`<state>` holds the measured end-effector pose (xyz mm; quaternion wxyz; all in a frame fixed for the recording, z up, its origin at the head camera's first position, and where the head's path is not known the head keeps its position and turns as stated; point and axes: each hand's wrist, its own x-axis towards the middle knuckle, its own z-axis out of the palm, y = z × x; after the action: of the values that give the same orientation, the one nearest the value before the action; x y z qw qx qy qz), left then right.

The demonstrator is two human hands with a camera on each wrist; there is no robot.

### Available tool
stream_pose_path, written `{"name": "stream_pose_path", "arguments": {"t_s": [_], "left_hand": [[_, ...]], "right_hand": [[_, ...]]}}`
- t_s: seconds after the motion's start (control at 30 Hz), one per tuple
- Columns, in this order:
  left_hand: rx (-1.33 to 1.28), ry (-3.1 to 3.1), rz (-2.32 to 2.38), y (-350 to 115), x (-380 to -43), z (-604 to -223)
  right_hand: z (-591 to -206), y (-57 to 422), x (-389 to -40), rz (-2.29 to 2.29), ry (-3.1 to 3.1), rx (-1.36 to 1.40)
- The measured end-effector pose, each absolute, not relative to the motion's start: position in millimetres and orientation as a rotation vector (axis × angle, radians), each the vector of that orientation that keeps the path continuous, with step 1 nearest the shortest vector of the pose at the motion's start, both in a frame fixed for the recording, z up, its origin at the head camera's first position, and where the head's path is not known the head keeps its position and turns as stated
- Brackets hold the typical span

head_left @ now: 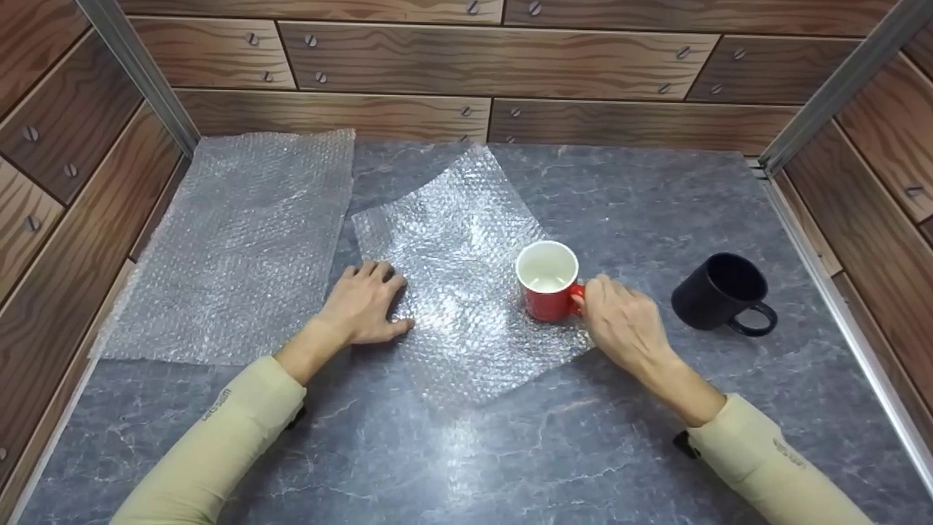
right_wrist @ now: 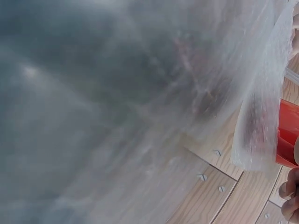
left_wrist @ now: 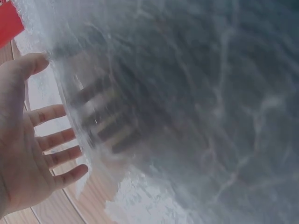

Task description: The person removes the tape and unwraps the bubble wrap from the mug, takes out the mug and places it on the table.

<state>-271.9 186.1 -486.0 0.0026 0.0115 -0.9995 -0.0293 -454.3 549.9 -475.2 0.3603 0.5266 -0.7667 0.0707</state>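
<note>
A red mug point(head_left: 548, 292) with a white inside stands upright over the right part of a bubble wrap sheet point(head_left: 466, 292). My right hand point(head_left: 623, 321) grips its handle, fingers curled round it. In the right wrist view, the red mug point(right_wrist: 288, 133) and some fingertips point(right_wrist: 292, 186) show at the right edge. My left hand point(head_left: 364, 302) lies with spread fingers at the sheet's left edge. The left wrist view shows the left hand's straight fingers point(left_wrist: 60, 142) touching the bubble wrap's edge.
A second bubble wrap sheet point(head_left: 248, 248) lies flat at the left. On the right, a black mug point(head_left: 720, 293) lies tilted with its handle toward the front right. Wood-patterned walls point(head_left: 496, 58) and metal posts enclose the grey marbled table point(head_left: 452, 467).
</note>
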Motion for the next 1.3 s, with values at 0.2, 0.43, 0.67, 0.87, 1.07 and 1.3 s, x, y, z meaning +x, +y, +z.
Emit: {"name": "stream_pose_path", "arguments": {"t_s": [0.2,0.43,0.67,0.87,1.07,1.3], "left_hand": [[0.054,-3.137,-0.116,179.5,-271.0,-484.5],[0.049,-3.139,-0.189,169.4,-275.1,-486.3],[0.073,-3.131,-0.27,160.3,-276.2,-483.5],[0.033,-3.086,-0.311,169.2,-268.8,-473.5],[-0.07,-3.012,-0.235,196.6,-253.6,-461.0],[-0.149,-3.058,-0.212,234.0,-237.5,-452.0]], "right_hand": [[-474.5,562.1,-454.9,0.185,-1.94,1.309],[-473.2,575.3,-456.4,0.18,-1.936,1.27],[-472.2,585.2,-457.5,0.181,-1.963,1.238],[-472.6,596.9,-457.6,0.201,-1.952,1.227],[-471.5,609.7,-459.6,0.195,-1.962,1.195],[-471.3,620.9,-461.7,0.184,-2.004,1.138]]}}
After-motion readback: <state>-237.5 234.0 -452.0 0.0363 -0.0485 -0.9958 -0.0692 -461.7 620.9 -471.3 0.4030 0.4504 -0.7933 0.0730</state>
